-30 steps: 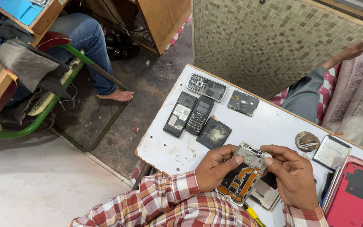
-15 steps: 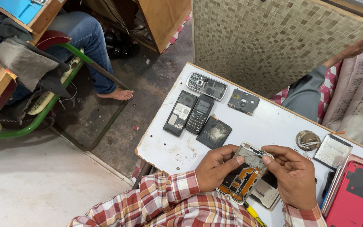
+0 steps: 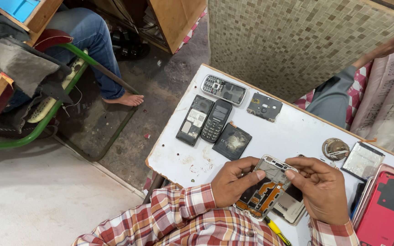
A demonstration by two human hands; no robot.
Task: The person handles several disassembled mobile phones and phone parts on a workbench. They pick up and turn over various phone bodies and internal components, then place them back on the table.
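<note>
Head view: I'm gripping the opened phone frame [image 3: 265, 187] over the white table [image 3: 178, 159] edge, left hand [image 3: 233, 182] clamping its side, right hand [image 3: 322, 189] fingertips pinching its top corner. Looks like mid-teardown; next move probably calls for careful prying, board exposed.

Head view — steeply down, close (one camera) over table [image 3: 292, 132].

Two keypad phones [image 3: 216, 120], one red phone shell [image 3: 386, 207], two hands [image 3: 233, 182].
</note>
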